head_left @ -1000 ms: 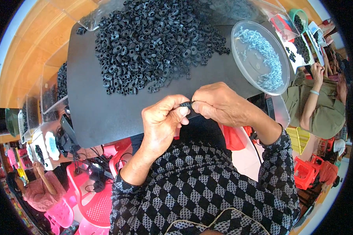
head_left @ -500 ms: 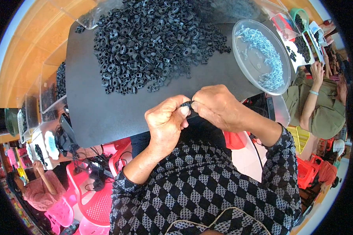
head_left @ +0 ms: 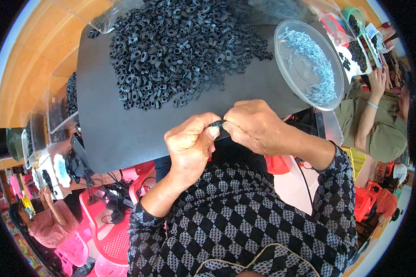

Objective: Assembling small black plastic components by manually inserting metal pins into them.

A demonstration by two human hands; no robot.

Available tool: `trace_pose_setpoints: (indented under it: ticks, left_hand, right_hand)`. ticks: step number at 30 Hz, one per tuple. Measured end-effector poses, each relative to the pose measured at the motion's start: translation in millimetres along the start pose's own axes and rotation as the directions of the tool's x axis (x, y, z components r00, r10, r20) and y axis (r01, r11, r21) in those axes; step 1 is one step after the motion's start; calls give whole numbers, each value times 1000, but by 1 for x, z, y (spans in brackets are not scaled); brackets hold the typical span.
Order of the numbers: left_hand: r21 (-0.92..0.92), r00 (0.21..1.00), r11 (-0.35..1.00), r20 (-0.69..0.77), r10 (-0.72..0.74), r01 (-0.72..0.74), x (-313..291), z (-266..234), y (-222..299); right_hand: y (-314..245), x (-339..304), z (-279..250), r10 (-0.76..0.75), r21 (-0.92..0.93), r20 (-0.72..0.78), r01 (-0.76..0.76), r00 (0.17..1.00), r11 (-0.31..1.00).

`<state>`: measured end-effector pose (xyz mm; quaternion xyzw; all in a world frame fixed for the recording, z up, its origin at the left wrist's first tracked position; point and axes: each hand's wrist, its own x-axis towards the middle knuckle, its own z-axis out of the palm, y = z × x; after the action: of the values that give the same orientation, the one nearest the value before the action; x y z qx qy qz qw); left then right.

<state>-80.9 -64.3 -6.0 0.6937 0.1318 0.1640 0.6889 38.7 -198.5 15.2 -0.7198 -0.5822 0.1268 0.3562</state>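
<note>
My left hand [head_left: 190, 141] pinches a small black plastic part [head_left: 216, 123] between thumb and fingers, just past the near edge of the dark table [head_left: 125, 134]. Against the part's right end, the fingertips of my right hand [head_left: 254, 125] are pressed together; whatever sits inside them is hidden. Beyond both hands lies a large heap of small black plastic parts [head_left: 171, 55], many with round holes. To the right of the heap rests a round clear plastic lid [head_left: 296, 83] holding many tiny pale-blue shiny pieces [head_left: 321, 67].
Clear bins [head_left: 55, 111] with black parts stand left of the table. A pink plastic chair [head_left: 115, 240] is at the lower left, a yellow basket [head_left: 357, 162] at the right. Other people work at both sides, one in an olive top [head_left: 379, 124], another in pink [head_left: 55, 226].
Both hands have shifted slightly left, with the black part still between them. The left hand has moved a little farther than the right.
</note>
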Motion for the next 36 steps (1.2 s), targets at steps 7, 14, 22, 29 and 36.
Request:
trace_pose_setpoints:
  ticks: [7, 14, 22, 29, 36]
  left_hand:
    - [-21, 997, 997, -12, -76, 76, -2, 4, 0]
    - [-239, 976, 950, 136, -170, 199, 5, -11, 2]
    - [-212, 972, 956, 156, -173, 204, 4, -16, 8]
    - [-85, 973, 974, 118, -201, 211, -1, -14, 10]
    - [77, 997, 995, 19, -71, 69, -5, -4, 2]
  right_hand:
    - [3, -2, 2, 7, -16, -6, -7, 1000, 1000]
    - [-5, 6, -14, 221, 296, 214, -278, 952, 914]
    - [-6, 7, -13, 211, 269, 255, -279, 944, 922]
    - [-2, 1, 5, 46, 88, 74, -53, 996, 995]
    - [-4, -2, 16, 26, -57, 23, -25, 999, 998]
